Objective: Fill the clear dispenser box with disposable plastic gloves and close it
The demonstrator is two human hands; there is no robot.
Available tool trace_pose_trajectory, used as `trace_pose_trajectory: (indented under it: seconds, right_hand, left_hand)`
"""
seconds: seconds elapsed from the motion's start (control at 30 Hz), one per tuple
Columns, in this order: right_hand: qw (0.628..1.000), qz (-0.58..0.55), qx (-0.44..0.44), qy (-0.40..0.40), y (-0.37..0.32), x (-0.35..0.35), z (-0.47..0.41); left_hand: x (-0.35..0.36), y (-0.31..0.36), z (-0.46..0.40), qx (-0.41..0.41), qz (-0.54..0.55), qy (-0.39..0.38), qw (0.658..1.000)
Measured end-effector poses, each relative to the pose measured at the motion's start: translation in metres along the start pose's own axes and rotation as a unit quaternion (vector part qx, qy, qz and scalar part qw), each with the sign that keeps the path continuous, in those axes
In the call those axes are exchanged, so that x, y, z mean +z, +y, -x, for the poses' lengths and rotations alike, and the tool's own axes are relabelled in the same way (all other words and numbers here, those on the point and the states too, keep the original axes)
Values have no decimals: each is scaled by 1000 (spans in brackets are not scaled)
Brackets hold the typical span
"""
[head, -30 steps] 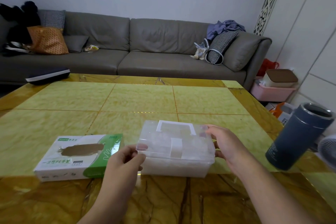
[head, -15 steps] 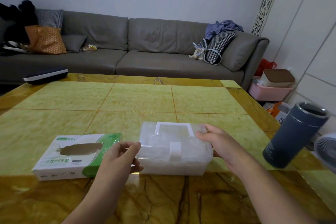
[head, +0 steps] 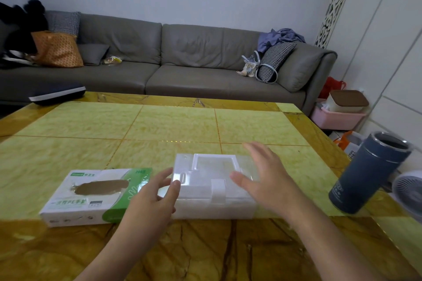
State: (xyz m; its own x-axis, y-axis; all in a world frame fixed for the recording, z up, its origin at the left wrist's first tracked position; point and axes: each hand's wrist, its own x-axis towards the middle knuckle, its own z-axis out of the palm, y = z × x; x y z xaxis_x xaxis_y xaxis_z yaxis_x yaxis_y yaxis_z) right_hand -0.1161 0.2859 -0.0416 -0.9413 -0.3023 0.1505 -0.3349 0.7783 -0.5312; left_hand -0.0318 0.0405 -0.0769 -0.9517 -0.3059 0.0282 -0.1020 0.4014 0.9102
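The clear dispenser box [head: 205, 198] lies on the table near the front edge, its lid down, with a white-framed opening on top and a white latch at the front. Pale gloves show through its walls. My left hand [head: 151, 203] is at the box's left end, fingers relaxed, thumb tip by the lid's corner. My right hand [head: 265, 180] hovers flat over the right part of the lid with straight, spread fingers. A white-and-green cardboard glove carton [head: 96, 196] with a torn top opening lies just left of the box.
A dark blue insulated cup [head: 370, 173] stands at the table's right edge. The yellow-green tiled table [head: 171, 125] stretches beyond the box. A grey sofa [head: 182, 59] runs along the wall; a pink bin [head: 335, 116] and a white fan [head: 408, 191] sit on the right.
Both hands have let go of the box's ends. The right hand rose and opened flat above the lid; the left hand loosened beside the left end. The box now rests flat on the table.
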Motion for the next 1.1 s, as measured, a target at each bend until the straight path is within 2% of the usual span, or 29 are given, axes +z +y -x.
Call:
trace_pose_trajectory:
  seconds: [0.07, 0.13, 0.37, 0.47, 0.53, 0.6, 0.63, 0.7, 0.73, 0.8, 0.93, 1.03, 1.1]
  right_hand:
    - [996, 49, -56, -53, -12, 2, 6]
    - [988, 103, -82, -74, -21, 10, 9]
    - [968, 223, -105, -39, -33, 29, 10]
    - [970, 218, -100, -38, -36, 33, 11]
    - [972, 209, -97, -41, -35, 33, 11]
    - [974, 203, -94, -41, -33, 32, 11]
    - [974, 202, -95, -41, -32, 33, 11]
    - [974, 200, -96, -43, -31, 33, 10]
    - [975, 197, -98, -43, -30, 33, 9]
    - [975, 196, -99, -43, -30, 32, 8]
    - [976, 190, -98, -45, -33, 34, 6]
    - [978, 180, -96, -38, -36, 34, 5]
    - [979, 178, -89, -49, -38, 31, 4]
  left_hand:
    - [0, 0, 1, 7, -12, 1, 1000]
    - [0, -1, 0, 10, -23, 2, 1000]
    - [0, 0, -2, 3, -32, 11, 999]
    - [-1, 4, 0, 2, -35, 8, 999]
    - [-9, 10, 2, 24, -73, 36, 996]
    - [-26, 10, 2, 58, -189, 83, 977]
    - [-34, 6, 1, 45, -279, 77, 956]
    - [-49, -4, -3, -70, -442, -14, 894]
    - [-52, -9, -5, -132, -458, -64, 877]
    - [-52, -17, -8, -185, -410, -116, 886]
    - [-40, -19, -16, -84, -369, -95, 921]
    - [-30, -18, -16, -13, -375, -85, 923]
    - [-30, -16, -17, 2, -373, -70, 925]
